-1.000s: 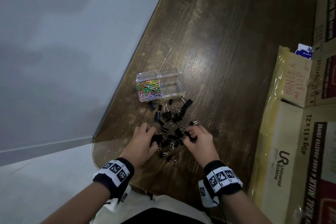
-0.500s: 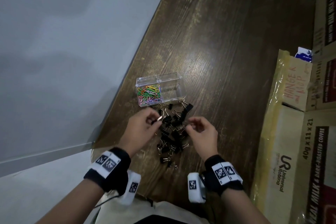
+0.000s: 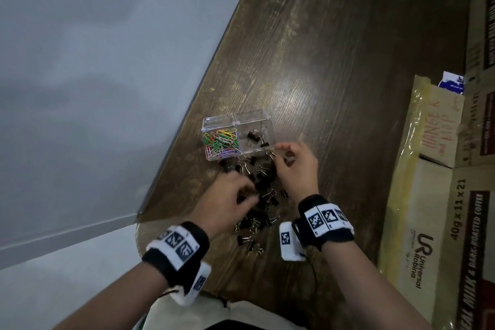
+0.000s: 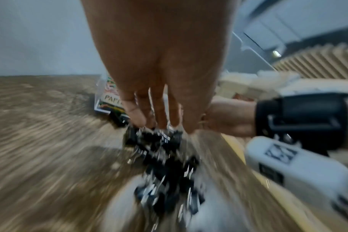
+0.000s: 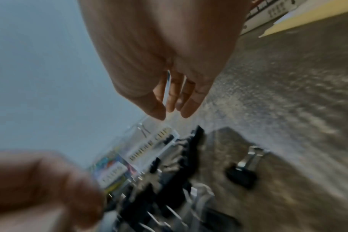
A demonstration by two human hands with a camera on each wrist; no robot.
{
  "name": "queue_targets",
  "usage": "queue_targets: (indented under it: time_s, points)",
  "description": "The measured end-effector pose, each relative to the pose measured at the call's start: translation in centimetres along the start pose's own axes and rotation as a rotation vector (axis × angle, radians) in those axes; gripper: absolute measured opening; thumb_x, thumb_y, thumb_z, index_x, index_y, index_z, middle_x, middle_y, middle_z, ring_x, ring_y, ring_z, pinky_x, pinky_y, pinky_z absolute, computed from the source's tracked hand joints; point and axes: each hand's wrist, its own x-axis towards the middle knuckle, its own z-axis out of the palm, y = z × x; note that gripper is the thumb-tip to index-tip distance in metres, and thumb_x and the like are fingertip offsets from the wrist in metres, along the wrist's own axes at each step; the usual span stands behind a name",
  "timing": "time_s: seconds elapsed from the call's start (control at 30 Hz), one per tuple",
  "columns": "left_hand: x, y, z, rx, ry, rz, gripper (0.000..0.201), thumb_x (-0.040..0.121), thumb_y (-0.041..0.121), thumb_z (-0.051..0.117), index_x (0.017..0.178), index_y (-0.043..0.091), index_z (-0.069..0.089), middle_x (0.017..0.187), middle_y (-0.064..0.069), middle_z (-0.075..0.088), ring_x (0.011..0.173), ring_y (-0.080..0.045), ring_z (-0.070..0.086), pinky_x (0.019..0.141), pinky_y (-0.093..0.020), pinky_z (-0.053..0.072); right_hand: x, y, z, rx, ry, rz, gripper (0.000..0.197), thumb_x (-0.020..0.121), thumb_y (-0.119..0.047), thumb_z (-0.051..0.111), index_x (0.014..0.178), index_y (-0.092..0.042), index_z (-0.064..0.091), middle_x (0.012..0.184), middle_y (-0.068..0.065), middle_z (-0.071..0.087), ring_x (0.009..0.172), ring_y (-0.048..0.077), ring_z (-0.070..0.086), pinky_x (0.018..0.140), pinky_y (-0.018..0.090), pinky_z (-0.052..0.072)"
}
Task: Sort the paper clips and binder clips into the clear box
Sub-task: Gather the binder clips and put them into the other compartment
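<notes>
Reaching into the binder clips (image 3: 261, 190), my left hand (image 3: 225, 203) has fingers curled on them, grip blurred; my right hand (image 3: 296, 166) hangs loose, empty, beside the clear box (image 3: 265, 118).

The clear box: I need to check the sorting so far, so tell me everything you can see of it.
The clear box is a small, lidless case of transparent plastic with two compartments, standing upright on the wooden table near its left edge. The left compartment is full of coloured paper clips; the right holds a few black binder clips. Paper labels front each compartment. Loose binder clips lie against its near wall, and the right hand hovers by its near right corner.
</notes>
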Motion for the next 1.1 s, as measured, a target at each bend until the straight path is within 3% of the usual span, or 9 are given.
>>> queue_targets:
  time_s: [0.07,0.13,0.33,0.53,0.63,0.7,0.8,0.87,1.1]
  points:
    - [-1.8,-0.8,1.9,0.172,-0.265,-0.027,0.056,0.081,0.046,0.073,0.131,0.035,0.051,0.132,0.006,0.040,0.119,-0.016,0.040,0.097,-0.036,0.047,-0.7,1.6,0.1,-0.172,-0.152,-0.032,0.031,0.086,-0.018,0.072,0.116,-0.022,0.069,0.115,-0.007,0.058,0.113,0.015,0.049,0.105,0.034,0.043]
    - [-3.1,-1.1,3.4,0.249,-0.343,-0.016,0.057,0.085,0.036,0.071,0.134,0.034,0.044,0.141,0.002,0.024,0.124,-0.021,0.033,0.097,-0.039,0.048,-1.3,2.6,0.5,-0.266,-0.267,-0.089,0.044,0.086,-0.026,0.075,0.128,-0.022,0.064,0.131,-0.003,0.052,0.121,0.018,0.039,0.107,0.029,0.035]
    - [-3.1,-1.5,4.4,0.034,-0.194,0.021,0.012,0.095,0.022,0.060,0.105,0.020,0.053,0.122,0.005,0.035,0.112,-0.014,0.040,0.095,-0.034,0.045,-2.5,2.9,1.8,-0.165,-0.207,-0.081,0.023,0.087,-0.009,0.070,0.106,-0.021,0.067,0.111,-0.002,0.058,0.105,0.021,0.050,0.094,0.039,0.047]
    - [0.8,-0.3,1.0,-0.186,0.135,0.055,0.012,0.088,0.011,0.067,0.094,0.020,0.061,0.098,0.006,0.051,0.088,-0.007,0.051,0.079,-0.025,0.045,-3.1,2.0,1.1,0.082,-0.076,0.049,0.023,0.085,-0.003,0.070,0.094,-0.024,0.069,0.099,-0.008,0.069,0.094,0.008,0.065,0.087,0.030,0.055]
    - [3.8,1.3,-1.8,-0.244,0.274,0.018,0.017,0.086,0.017,0.073,0.102,0.019,0.065,0.100,0.008,0.055,0.085,0.004,0.051,0.078,-0.009,0.040,-2.8,0.1,0.3,0.201,-0.028,0.035,0.023,0.087,-0.006,0.072,0.100,-0.024,0.067,0.105,-0.007,0.069,0.096,0.008,0.066,0.077,0.016,0.054]
    - [5.6,2.0,-3.0,-0.307,0.332,-0.025,0.028,0.085,0.017,0.075,0.111,0.018,0.064,0.109,0.008,0.057,0.093,0.004,0.056,0.085,-0.011,0.045,-2.0,-1.6,0.2,0.252,-0.040,0.031,0.026,0.088,-0.012,0.072,0.109,-0.026,0.065,0.112,-0.006,0.066,0.097,0.004,0.065,0.078,0.015,0.054]
    - [7.4,2.4,-3.7,-0.356,0.331,-0.035,0.048,0.087,0.017,0.072,0.131,0.023,0.054,0.128,0.003,0.058,0.115,-0.006,0.056,0.098,-0.026,0.051,-0.4,-3.4,0.4,0.289,-0.077,0.055,0.038,0.091,-0.016,0.070,0.125,-0.030,0.059,0.117,-0.012,0.063,0.096,-0.007,0.063,0.078,0.011,0.053]
    - [7.3,2.5,-3.7,-0.333,0.295,-0.050,0.052,0.091,0.018,0.067,0.138,0.025,0.047,0.135,0.003,0.054,0.121,-0.006,0.052,0.100,-0.023,0.047,0.3,-3.8,0.4,0.304,-0.108,0.057,0.048,0.091,-0.012,0.069,0.134,-0.028,0.054,0.120,-0.016,0.062,0.100,-0.012,0.060,0.081,0.005,0.049]
    - [1.9,-0.5,-0.8,-0.066,0.180,-0.017,0.015,0.094,0.029,0.062,0.108,0.023,0.064,0.103,0.009,0.057,0.092,-0.006,0.054,0.085,-0.036,0.052,-1.9,-1.1,-1.1,0.159,-0.096,-0.004,0.041,0.089,-0.005,0.069,0.119,-0.032,0.060,0.116,-0.009,0.060,0.100,0.004,0.062,0.086,0.020,0.057]
